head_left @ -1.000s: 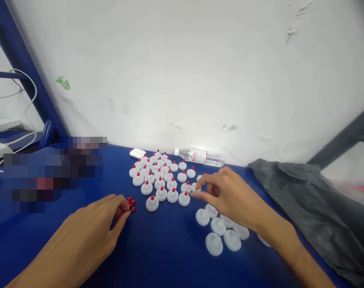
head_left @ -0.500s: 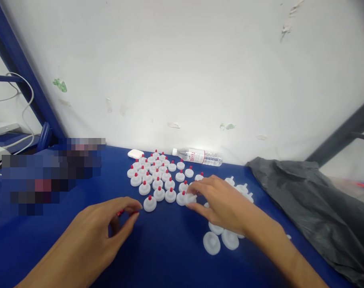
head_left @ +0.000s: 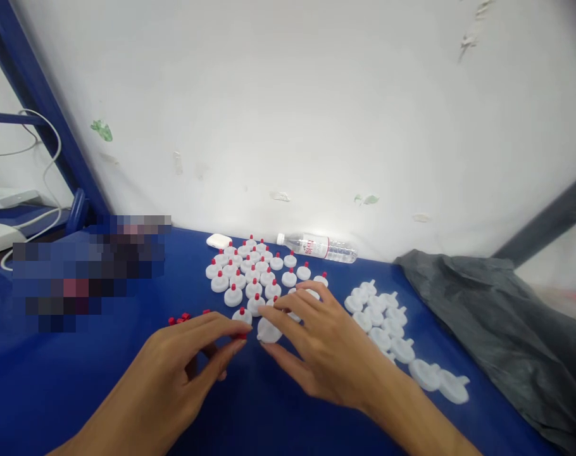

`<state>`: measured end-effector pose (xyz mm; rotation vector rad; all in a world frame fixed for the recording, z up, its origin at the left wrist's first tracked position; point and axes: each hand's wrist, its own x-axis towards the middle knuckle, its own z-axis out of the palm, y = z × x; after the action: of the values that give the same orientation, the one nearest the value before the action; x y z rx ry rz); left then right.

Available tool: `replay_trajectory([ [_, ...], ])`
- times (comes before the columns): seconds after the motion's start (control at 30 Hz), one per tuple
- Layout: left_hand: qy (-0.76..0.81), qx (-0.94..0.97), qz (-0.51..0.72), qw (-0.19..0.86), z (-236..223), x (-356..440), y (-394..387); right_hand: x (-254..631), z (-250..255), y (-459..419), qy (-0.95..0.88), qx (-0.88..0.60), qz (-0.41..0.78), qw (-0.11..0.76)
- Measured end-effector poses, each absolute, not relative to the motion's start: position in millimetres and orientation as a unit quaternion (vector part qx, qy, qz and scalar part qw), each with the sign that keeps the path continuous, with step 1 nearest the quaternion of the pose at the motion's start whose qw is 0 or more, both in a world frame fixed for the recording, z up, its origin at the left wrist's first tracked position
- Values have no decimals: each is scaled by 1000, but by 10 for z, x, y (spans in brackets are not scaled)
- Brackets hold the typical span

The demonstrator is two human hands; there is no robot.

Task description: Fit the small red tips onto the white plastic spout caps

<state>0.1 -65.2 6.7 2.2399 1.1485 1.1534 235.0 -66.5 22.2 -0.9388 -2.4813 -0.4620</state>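
Observation:
My left hand (head_left: 193, 361) pinches a small red cap (head_left: 242, 335) between thumb and forefinger. Facing it, my right hand (head_left: 316, 342) grips a white plastic nozzle lid (head_left: 269, 330) by its round base, its narrow spout turned toward the red cap. A small gap separates the two pieces. Behind both hands stand several white lids with red tips (head_left: 233, 295), upright in a cluster. Bare white lids (head_left: 402, 349) lie to the right of my right hand. Loose red caps (head_left: 178, 320) lie just beyond my left hand, which partly covers them.
A clear plastic bottle (head_left: 333, 248) lies on its side against the wall, with a white rounded object (head_left: 218, 240) left of it. Dark grey sheeting (head_left: 463, 297) covers the right side of the blue table (head_left: 126, 304). Cables and white devices sit far left.
My right hand has moved left with the white lid, close to my left hand. My left hand has shifted slightly right with the red cap, uncovering loose caps. The view has shifted slightly.

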Motion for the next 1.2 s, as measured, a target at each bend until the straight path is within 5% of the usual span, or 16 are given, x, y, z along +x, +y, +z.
replay_trajectory([
  [0.57, 383, 814, 410, 152, 45, 20, -685, 2272, 136, -688, -888, -349, -160, 253],
  [1.2, 359, 862, 339, 112, -17, -97, -780, 2163, 85, -798, -852, -282, -90, 431],
])
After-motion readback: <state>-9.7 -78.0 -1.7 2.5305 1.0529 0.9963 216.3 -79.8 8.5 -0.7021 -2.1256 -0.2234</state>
